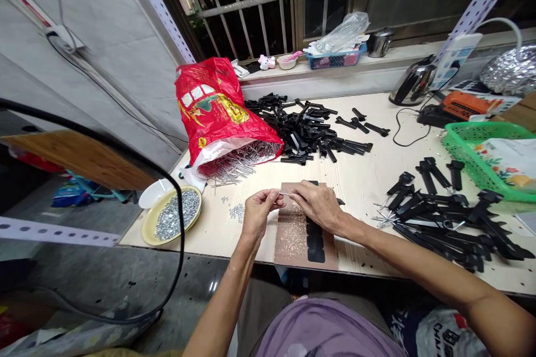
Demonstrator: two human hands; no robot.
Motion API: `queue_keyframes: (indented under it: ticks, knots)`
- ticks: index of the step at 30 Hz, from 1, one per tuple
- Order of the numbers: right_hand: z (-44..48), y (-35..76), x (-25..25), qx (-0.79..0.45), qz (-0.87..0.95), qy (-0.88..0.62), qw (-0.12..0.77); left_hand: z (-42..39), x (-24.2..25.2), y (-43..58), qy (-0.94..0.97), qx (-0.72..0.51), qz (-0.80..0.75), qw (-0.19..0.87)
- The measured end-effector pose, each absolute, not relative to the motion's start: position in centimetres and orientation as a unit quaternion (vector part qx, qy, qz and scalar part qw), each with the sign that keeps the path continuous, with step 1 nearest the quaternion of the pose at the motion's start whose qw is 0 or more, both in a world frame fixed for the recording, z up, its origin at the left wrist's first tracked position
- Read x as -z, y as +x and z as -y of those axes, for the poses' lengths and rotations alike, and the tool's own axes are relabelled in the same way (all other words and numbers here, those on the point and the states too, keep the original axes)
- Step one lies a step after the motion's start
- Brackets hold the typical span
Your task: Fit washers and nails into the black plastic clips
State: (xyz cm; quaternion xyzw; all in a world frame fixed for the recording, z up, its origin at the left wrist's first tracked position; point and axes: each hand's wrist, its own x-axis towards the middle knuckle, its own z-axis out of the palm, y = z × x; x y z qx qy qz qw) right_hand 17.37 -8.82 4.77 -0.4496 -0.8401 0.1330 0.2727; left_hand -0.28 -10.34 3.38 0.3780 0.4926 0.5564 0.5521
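Observation:
A thin metal rod [285, 194] spans the short gap between my two hands, above a brown board [288, 240]. My left hand [258, 211] pinches its left end between thumb and finger; whether a small part sits in that pinch is hidden. The fingers of my right hand [315, 203] are closed on the other end. Under my right wrist, a row of flat black pieces [315, 240] runs down the board. Loose small metal pieces [237, 212] lie on the table just left of my left hand.
At left, a yellow bowl [147, 228] holds many small metal pieces. A red bag [213, 106] spills thin metal rods [238, 163]. Black plastic parts [305, 125] are heaped behind; more black parts [444, 223] with rods lie right, near a green basket [458, 148]. A black cable [182, 223] loops at left.

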Motion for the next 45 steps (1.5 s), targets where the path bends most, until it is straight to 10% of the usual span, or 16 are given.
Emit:
queue_keyframes:
  ticks: [16,24,35,45]
  knots:
    - [9.9,17.6,-4.6,-0.068,0.824,-0.488,0.279,10.4,-2.8,1.0,0.393,-0.554,-0.518,0.520]
    - [8.9,18.4,-4.0,-0.323,0.772,-0.480,0.262,10.4,-2.8,0.8,0.441,-0.512,-0.528,0.514]
    - [9.7,17.8,-3.0,-0.001,0.835,-0.474,0.279,10.4,-1.8,1.8,0.408,-0.525,-0.540,0.517]
    - [9.2,18.3,-2.6,-0.095,0.841,-0.462,0.266,10.3,-1.6,1.2,0.417,-0.501,-0.539,0.533]
